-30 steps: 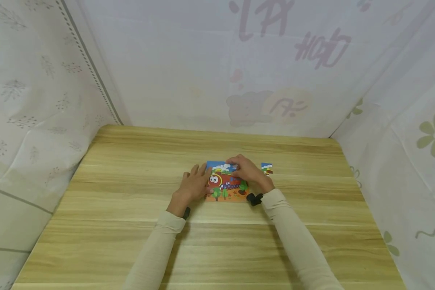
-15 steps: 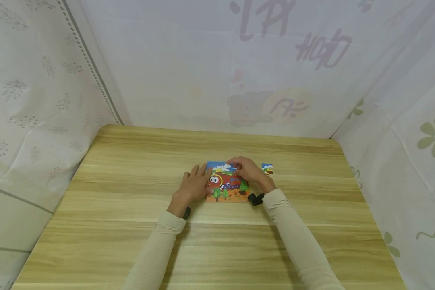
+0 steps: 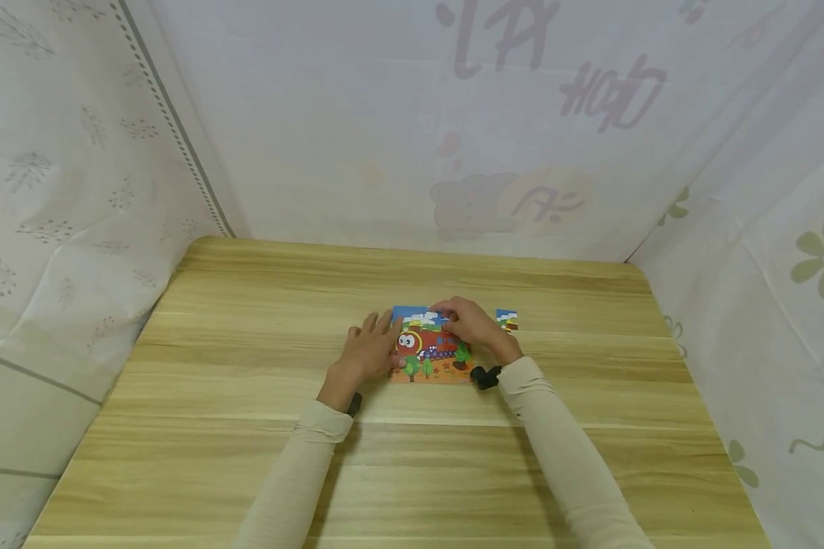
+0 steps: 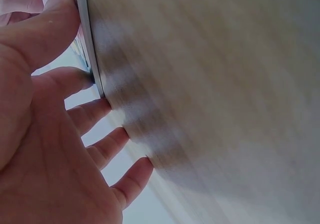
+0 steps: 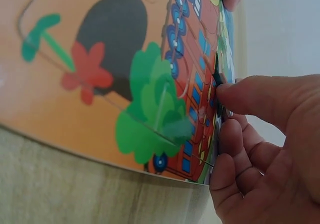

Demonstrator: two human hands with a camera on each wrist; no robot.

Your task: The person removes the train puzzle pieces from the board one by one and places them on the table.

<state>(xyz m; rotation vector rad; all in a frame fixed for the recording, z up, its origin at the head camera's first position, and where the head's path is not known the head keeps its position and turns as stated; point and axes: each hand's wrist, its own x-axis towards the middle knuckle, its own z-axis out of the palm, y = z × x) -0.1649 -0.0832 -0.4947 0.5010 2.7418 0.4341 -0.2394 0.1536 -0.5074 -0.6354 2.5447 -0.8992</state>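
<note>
A train picture puzzle lies flat on the wooden table, between the two hands. My left hand rests along its left edge, fingers spread and thumb at the lower left; the left wrist view shows the fingertips by the puzzle's edge and on the table. My right hand is over the upper right part. In the right wrist view its thumb and curled fingers pinch a small piece at the puzzle's surface; how far that piece sits in is hidden by the fingers.
A loose puzzle piece with blue, white and red parts lies on the table, just right of the right hand. Printed cloth hangs behind the table and at both sides.
My right hand has shifted very slightly right and toward the table's front, its fingers still at the puzzle's upper right. The left hand stays at the left edge.
</note>
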